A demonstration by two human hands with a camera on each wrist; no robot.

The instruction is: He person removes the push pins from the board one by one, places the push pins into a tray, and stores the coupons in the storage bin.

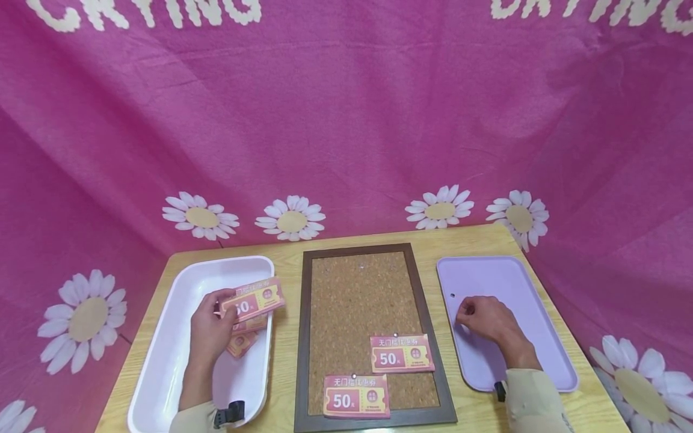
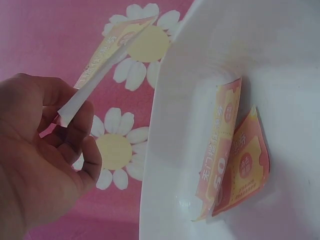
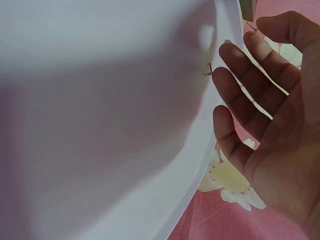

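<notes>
My left hand pinches a pink and yellow paper coupon marked 50 over the white tray. In the left wrist view that coupon is seen nearly edge-on between thumb and fingers. More coupons lie in the tray below. Over the purple tray, my right hand pinches a small thumbtack between thumb and index finger, the other fingers loosely bent. Another thumbtack sits in the purple tray close to the fingertips.
Between the trays lies a brown-framed cork board. Two coupons are tacked on it, one at the right and a lower one overlapping the bottom frame. A pink curtain with daisies hangs behind the wooden table.
</notes>
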